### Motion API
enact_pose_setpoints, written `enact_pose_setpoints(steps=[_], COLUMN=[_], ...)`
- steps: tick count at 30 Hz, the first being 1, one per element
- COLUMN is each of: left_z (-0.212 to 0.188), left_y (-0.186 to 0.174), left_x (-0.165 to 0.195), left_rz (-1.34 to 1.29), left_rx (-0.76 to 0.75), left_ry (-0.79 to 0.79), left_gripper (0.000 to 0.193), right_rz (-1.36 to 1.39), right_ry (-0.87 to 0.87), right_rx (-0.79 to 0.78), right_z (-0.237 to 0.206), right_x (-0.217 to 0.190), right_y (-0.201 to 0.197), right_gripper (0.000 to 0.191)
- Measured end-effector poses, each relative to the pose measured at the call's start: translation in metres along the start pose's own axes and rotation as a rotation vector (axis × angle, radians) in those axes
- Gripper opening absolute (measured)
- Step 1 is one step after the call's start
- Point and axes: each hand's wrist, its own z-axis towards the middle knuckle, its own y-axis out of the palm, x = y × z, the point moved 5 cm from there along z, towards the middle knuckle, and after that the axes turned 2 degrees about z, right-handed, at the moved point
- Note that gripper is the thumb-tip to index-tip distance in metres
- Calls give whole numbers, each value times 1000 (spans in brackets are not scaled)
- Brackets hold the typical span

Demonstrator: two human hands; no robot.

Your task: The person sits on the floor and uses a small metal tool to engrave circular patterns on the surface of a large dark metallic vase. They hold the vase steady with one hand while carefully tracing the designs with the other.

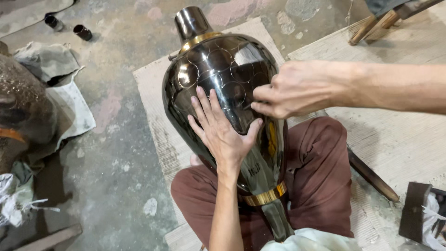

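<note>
Polished dark metal vase (223,93) is laid across the lap, steadied by the flat, open left hand (218,130); the right hand (290,88) is pinched at its surface, contents unclear. Slippage could mar the scribed circles.

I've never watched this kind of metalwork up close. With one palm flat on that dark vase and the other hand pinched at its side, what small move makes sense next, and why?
Probably a short stroke onward along the ring pattern. The right hand is pinched against the dark vase, seemingly around a fine tool too small to make out, beside scribed circles, while the left hand lies flat, steadying the vase on the lap.
</note>
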Motion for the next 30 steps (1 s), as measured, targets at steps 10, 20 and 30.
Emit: enact_pose_setpoints(steps=[10, 20, 30], left_z=[-2, 0, 9], left_y=[1, -2, 15], left_x=[3, 9, 42], left_rz=[-5, -60, 1], left_rx=[-8, 2, 6], left_ry=[27, 25, 304], left_gripper=[128, 119, 70], right_rz=[-60, 754, 1599], right_ry=[81, 817, 1000], right_rx=[-179, -281, -460], right_z=[-6, -14, -14], right_x=[2, -32, 12], right_y=[7, 30, 43], right_gripper=[58, 31, 44])
